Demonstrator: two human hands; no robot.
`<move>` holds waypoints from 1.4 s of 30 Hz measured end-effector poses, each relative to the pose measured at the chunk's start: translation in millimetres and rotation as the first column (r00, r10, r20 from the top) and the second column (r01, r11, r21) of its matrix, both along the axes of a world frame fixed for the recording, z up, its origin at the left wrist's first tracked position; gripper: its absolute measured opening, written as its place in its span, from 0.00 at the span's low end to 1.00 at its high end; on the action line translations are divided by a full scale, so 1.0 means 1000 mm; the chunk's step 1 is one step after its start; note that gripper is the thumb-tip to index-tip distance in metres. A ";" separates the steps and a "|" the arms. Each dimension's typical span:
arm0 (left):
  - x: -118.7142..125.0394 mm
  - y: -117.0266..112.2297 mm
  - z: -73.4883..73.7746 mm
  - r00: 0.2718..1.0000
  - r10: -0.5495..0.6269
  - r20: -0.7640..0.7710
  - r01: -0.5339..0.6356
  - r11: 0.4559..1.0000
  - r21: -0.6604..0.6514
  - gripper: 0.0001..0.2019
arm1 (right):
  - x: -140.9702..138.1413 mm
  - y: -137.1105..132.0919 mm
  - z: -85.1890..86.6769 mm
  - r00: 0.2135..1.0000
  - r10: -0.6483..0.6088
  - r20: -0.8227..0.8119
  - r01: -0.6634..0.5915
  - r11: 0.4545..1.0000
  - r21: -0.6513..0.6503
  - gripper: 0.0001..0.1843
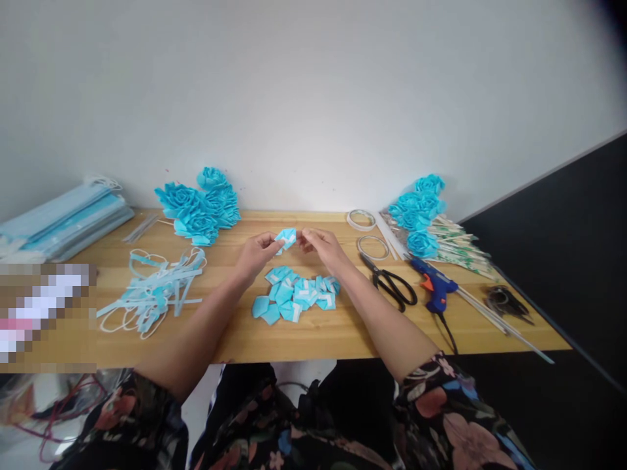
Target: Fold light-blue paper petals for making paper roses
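Observation:
My left hand [258,253] pinches a folded light blue petal [287,237] with a white strip on it, held above the table. Just to its right, my right hand [318,245] has its thumb and fingers drawn together; whatever is between them, if anything, is too small to make out. Below both hands lies a loose pile of similar folded blue petals [281,294], several carrying white strips.
Cut mask strips with ear loops [157,287] and stacked masks [59,219] lie left. Blue paper-like roses [208,205] stand behind. To the right are tape rolls [361,220], black scissors [392,281], a blue glue gun [435,281] and bundled stems [460,248].

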State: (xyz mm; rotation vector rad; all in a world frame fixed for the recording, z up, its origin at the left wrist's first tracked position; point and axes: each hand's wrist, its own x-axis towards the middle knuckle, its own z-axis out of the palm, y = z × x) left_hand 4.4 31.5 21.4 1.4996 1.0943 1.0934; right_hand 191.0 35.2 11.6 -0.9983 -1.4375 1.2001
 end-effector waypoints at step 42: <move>0.004 -0.003 -0.023 0.899 0.299 -0.321 -0.108 0.860 0.498 0.06 | -0.007 -0.008 -0.002 0.839 -0.233 0.491 -0.054 0.863 0.502 0.07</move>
